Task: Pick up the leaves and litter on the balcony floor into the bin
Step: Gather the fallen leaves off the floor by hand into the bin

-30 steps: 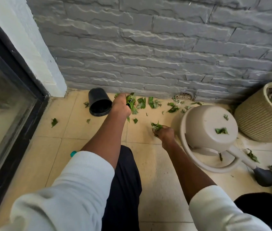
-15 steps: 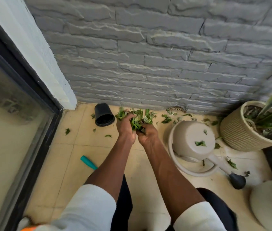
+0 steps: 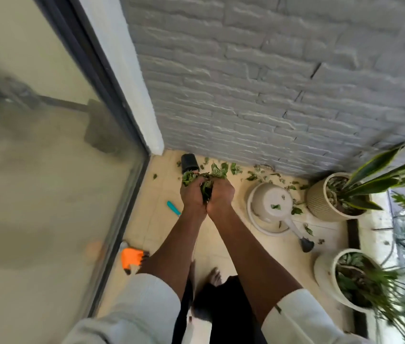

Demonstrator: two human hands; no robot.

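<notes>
Above balcony floor (image 3: 161, 219); leaves (image 3: 206, 187) between hands (image 3: 207, 194)

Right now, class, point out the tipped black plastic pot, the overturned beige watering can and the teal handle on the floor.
Tipped black plastic pot (image 3: 189, 162), head view, its side.
Overturned beige watering can (image 3: 272, 202), head view, its base.
Teal handle (image 3: 173, 208), head view, mid-length.

The left hand (image 3: 192, 194) and right hand (image 3: 220, 194), pressed side by side, grip a bunch of green leaves (image 3: 202, 180) above the tiled floor (image 3: 223, 247). Loose leaves (image 3: 252, 176) lie along the floor's wall edge, near a tipped watering can (image 3: 271, 204).
</notes>
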